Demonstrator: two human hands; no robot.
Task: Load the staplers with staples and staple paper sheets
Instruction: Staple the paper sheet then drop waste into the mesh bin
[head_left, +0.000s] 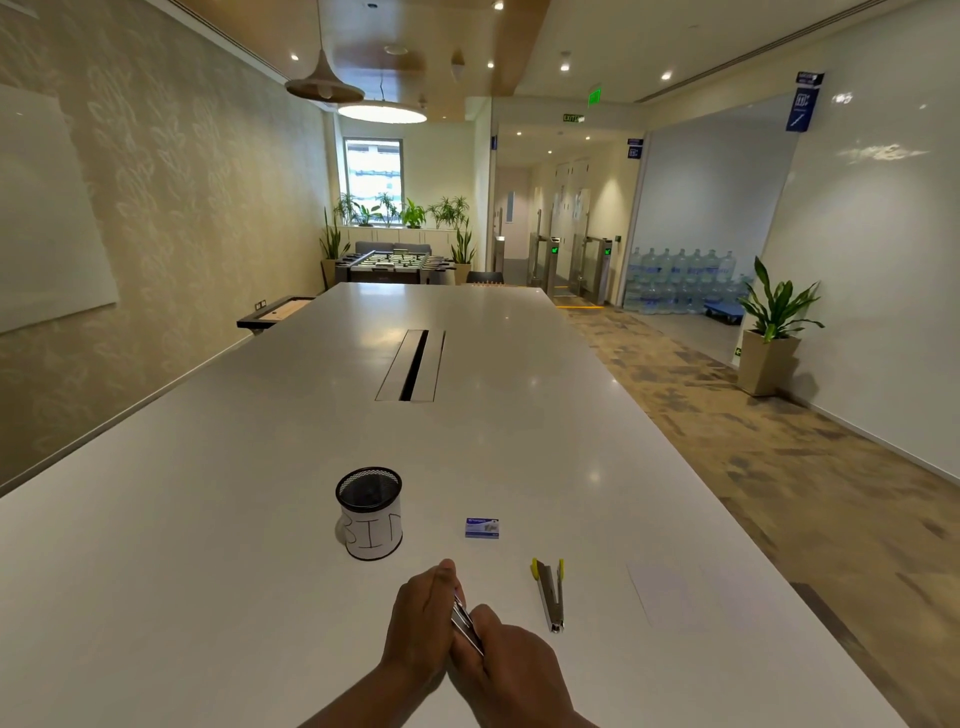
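Both hands meet low in the middle of the view, over the near part of the white table. My left hand and my right hand together grip a metal stapler; only a silver strip of it shows between the fingers. A second stapler, silver with yellow ends, lies to the right of my hands, lying apart from them. A small blue staple box rests behind the hands. White paper sheets lie flat at the right, faint against the table.
A black mesh cup wrapped in paper marked "BIN" stands left of the staple box. A cable slot runs down the table's middle. The table's right edge drops to a carpeted walkway, where a potted plant stands.
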